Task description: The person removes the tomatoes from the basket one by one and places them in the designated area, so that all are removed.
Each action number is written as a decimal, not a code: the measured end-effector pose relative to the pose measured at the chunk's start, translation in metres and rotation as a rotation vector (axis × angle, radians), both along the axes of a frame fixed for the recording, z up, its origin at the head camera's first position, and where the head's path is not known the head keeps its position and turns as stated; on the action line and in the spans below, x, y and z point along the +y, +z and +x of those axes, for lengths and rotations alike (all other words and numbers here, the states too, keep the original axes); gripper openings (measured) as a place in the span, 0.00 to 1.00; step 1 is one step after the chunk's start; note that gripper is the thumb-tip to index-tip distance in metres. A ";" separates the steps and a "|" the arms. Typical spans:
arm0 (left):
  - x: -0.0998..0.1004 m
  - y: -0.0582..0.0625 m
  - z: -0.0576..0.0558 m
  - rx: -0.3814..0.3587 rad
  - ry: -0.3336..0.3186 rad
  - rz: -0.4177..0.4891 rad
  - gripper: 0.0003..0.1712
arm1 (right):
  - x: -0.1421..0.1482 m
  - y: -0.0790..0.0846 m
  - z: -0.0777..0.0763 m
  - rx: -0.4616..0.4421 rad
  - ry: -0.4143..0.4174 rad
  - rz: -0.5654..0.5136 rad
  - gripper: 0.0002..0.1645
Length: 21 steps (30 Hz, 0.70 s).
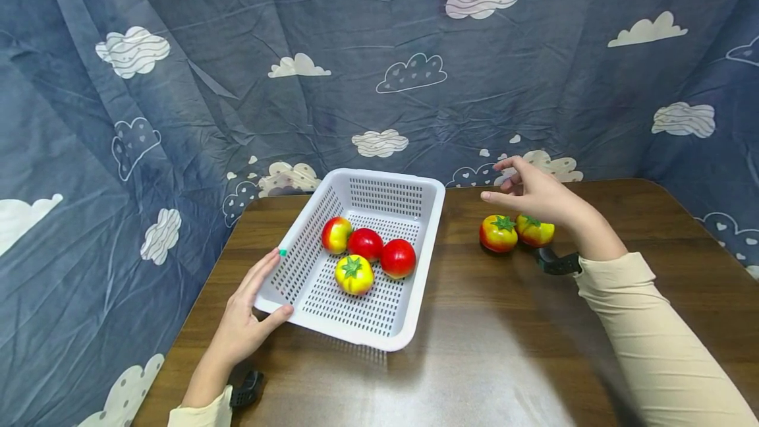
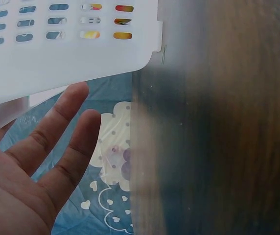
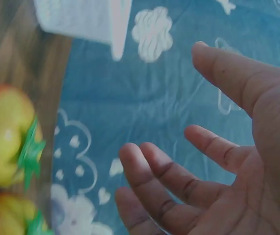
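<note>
A white perforated plastic basket [image 1: 423, 269] stands on the table, holding several toy tomatoes, among them a yellow one with a green leafy top [image 1: 354, 275] and a red one [image 1: 398, 258]. At the basket's near left corner my left hand [image 1: 246, 315] rests with its thumb on the front rim and its fingers along the left side. In the left wrist view two spread fingers [image 2: 83, 132] show just beneath the basket wall. My right hand [image 1: 534, 193] hovers with loosely bent fingers and nothing in it, above two red-yellow tomatoes [image 1: 498, 234] [image 3: 5, 137] right of the basket.
The brown wooden table [image 1: 474, 354] ends at the back against a blue cloth [image 1: 332, 124] printed with clouds. Black wrist cameras, one on each wrist, sit close to the tabletop; the right one [image 1: 556, 262] is beside the two tomatoes.
</note>
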State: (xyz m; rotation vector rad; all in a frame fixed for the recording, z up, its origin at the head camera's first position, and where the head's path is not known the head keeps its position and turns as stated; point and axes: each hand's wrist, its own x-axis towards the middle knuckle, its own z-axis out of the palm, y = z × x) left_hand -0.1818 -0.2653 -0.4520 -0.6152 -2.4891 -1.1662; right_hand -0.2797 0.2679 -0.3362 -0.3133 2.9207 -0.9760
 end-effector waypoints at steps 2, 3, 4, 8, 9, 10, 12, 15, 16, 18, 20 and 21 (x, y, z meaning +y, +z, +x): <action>0.000 0.000 -0.001 0.013 -0.011 0.004 0.52 | -0.009 0.004 0.001 0.001 0.021 -0.011 0.48; 0.000 0.000 -0.001 0.019 -0.017 0.008 0.52 | -0.014 0.005 0.002 0.005 0.033 -0.013 0.47; 0.000 -0.001 -0.001 0.027 -0.023 0.012 0.52 | -0.019 0.006 0.002 0.008 0.044 -0.019 0.47; -0.001 -0.001 -0.002 0.045 -0.038 0.019 0.52 | -0.037 0.009 0.004 0.021 0.084 -0.019 0.45; -0.001 -0.001 -0.002 0.046 -0.038 0.019 0.52 | -0.042 0.010 0.004 0.022 0.092 -0.015 0.45; -0.001 -0.001 -0.002 0.046 -0.036 0.016 0.52 | -0.047 0.010 0.005 0.024 0.096 -0.017 0.45; -0.001 -0.001 -0.002 0.042 -0.034 0.013 0.52 | -0.055 0.009 0.005 0.028 0.109 -0.017 0.44; 0.000 -0.001 -0.002 0.041 -0.032 0.012 0.52 | -0.068 0.008 0.005 0.033 0.132 -0.032 0.44; 0.000 -0.001 -0.002 0.041 -0.032 0.014 0.52 | -0.072 0.007 0.005 0.032 0.141 -0.041 0.43; 0.000 -0.001 -0.002 0.043 -0.034 0.017 0.52 | -0.080 0.006 0.004 0.026 0.159 -0.051 0.43; 0.000 -0.001 -0.002 0.048 -0.035 0.016 0.52 | -0.089 0.006 0.003 0.021 0.169 -0.050 0.43; 0.000 0.000 -0.003 0.050 -0.038 0.017 0.52 | -0.093 0.005 0.002 0.014 0.173 -0.049 0.43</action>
